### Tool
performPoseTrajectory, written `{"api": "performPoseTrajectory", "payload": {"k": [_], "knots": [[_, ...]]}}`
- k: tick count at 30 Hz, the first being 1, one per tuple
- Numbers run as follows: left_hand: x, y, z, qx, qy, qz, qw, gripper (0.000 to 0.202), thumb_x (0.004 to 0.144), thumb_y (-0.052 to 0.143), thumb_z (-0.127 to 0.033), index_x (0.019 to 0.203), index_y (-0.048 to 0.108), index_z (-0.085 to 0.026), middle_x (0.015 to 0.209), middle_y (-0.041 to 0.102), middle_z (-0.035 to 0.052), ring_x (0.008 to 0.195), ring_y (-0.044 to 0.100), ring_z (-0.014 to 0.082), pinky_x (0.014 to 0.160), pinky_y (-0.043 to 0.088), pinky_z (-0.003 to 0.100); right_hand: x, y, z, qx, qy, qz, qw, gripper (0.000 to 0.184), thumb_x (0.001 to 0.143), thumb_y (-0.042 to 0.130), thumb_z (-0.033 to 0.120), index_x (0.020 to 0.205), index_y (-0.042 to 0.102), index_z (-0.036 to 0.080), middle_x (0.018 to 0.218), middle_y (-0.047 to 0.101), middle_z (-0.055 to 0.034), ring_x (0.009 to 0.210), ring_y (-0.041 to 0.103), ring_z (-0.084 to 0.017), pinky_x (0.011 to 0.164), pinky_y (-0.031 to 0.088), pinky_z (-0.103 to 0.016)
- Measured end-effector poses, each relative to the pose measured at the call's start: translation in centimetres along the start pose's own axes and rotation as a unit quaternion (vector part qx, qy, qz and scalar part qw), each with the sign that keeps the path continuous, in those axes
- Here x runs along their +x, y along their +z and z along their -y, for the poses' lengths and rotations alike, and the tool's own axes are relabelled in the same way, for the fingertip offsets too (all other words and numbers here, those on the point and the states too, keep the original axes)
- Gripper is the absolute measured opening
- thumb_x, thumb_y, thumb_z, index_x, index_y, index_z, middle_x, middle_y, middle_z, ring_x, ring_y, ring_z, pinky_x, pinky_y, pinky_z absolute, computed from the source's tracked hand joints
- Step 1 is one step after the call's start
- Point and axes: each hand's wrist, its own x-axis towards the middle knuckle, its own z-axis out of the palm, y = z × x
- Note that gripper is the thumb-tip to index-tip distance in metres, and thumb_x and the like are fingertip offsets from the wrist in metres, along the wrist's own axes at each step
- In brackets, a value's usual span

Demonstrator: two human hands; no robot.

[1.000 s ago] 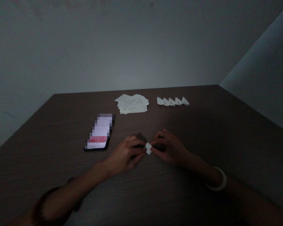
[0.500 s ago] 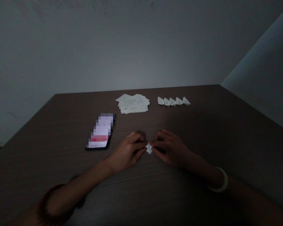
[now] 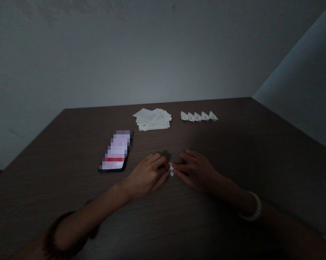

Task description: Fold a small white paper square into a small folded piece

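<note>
Between my two hands is a small folded piece of white paper [image 3: 171,170], just above or on the dark table. My left hand [image 3: 149,173] pinches its left side with thumb and fingertips. From the other side, my right hand [image 3: 197,169] grips the paper's right edge between thumb and forefinger. The fingers cover most of the paper, so its exact shape is hard to make out. Farther back on the right stands a row of several small folded paper boats [image 3: 198,117].
A loose pile of printed paper sheets [image 3: 153,120] lies at the back middle of the wood-grain table [image 3: 141,227]. To the left of my left hand rests a phone [image 3: 116,150] with its screen lit and blurred. A grey wall [image 3: 152,54] rises behind the table.
The paper between my fingertips looks narrower now, with less of it showing. My left hand's fingers have shifted slightly and curled; the right hand has barely moved.
</note>
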Motion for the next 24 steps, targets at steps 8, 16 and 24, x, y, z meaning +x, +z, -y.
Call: {"api": "performPoseTrajectory", "payload": {"k": [8, 16, 24], "knots": [[0.0, 0.2, 1.3, -0.114, -0.038, -0.017, 0.993, 0.02, 0.093, 0.051, -0.023, 0.098, 0.071, -0.019, 0.095, 0.053, 0.0065, 0.089, 0.049, 0.0194, 0.078, 0.045, 0.033, 0.3, 0.0, 0.2, 0.061, 0.049, -0.017, 0.997, 0.019, 0.09, 0.057, 0.037, 0.087, 0.072, 0.025, 0.08, 0.058, -0.0033, 0.081, 0.049, -0.018, 0.068, 0.038, -0.03], [0.0, 0.3, 1.2, -0.109, -0.074, -0.021, 0.991, 0.018, 0.09, 0.056, -0.024, 0.097, 0.073, -0.021, 0.095, 0.053, 0.0064, 0.091, 0.048, 0.0208, 0.08, 0.043, 0.035, 0.6, -0.3, 0.1, 0.083, 0.052, -0.006, 0.995, 0.015, 0.084, 0.065, 0.037, 0.091, 0.072, 0.026, 0.078, 0.058, -0.0027, 0.079, 0.049, -0.018, 0.069, 0.038, -0.03], [0.0, 0.7, 1.2, -0.1, -0.096, -0.033, 0.99, 0.017, 0.088, 0.06, -0.031, 0.094, 0.073, -0.022, 0.094, 0.053, 0.0062, 0.092, 0.049, 0.0213, 0.081, 0.042, 0.036, 0.5, -0.1, 0.0, 0.086, 0.047, -0.006, 0.995, 0.018, 0.084, 0.063, 0.038, 0.093, 0.071, 0.024, 0.081, 0.059, -0.003, 0.081, 0.05, -0.018, 0.071, 0.038, -0.03]]}}
